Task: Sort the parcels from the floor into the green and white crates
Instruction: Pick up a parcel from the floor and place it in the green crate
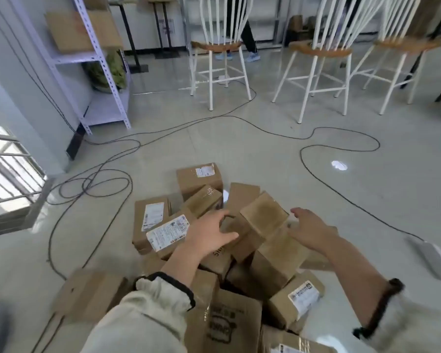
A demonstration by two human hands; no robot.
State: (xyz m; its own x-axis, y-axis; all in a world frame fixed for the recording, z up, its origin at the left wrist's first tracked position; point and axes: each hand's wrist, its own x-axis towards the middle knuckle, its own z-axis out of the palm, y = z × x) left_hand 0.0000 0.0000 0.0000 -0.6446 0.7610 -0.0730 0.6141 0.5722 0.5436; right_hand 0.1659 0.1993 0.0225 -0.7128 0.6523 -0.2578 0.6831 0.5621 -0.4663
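A heap of brown cardboard parcels lies on the pale floor in front of me, several with white shipping labels. On top of the heap a plain brown parcel sits tilted. My left hand hovers at its left side with fingers spread, thumb near its lower edge. My right hand is at its right side, fingers apart and close to the cardboard. Neither hand clearly grips it. No green or white crate is in view.
Black cables loop across the floor left of and beyond the heap. A white metal shelf stands at the back left, white bar stools behind. A person's legs show far back. A grey flat object lies right.
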